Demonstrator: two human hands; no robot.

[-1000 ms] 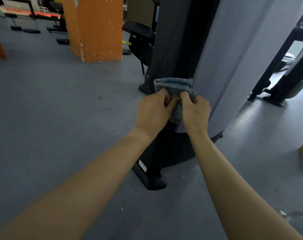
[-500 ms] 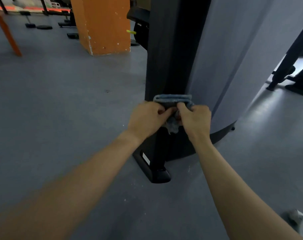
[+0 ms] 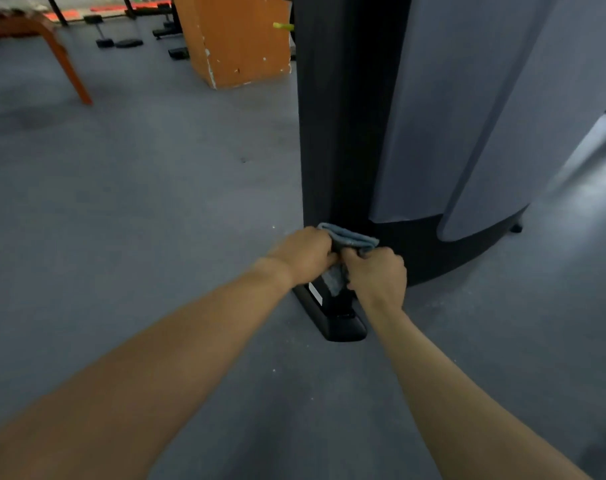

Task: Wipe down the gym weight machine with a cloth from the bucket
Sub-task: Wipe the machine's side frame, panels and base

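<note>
Both bare arms reached forward. The left hand [image 3: 303, 254] and the right hand [image 3: 377, 275] each curled their fingers round the folded blue-grey microfibre cloth [image 3: 350, 237]. They held it against the bottom of the weight machine's tall black metal upright [image 3: 336, 133], just above its black floor foot [image 3: 343, 323]. The cloth's loose tail hung between the hands. It could drag on the speckled grey floor [image 3: 156, 202] and smear grit back on. Beyond stood a chipped orange pillar [image 3: 235, 39].

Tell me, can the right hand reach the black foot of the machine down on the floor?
Probably yes. The foot lies just below the right hand, with nothing between them. That hand and the left hand both grip the cloth, so the cloth would come along.
</note>
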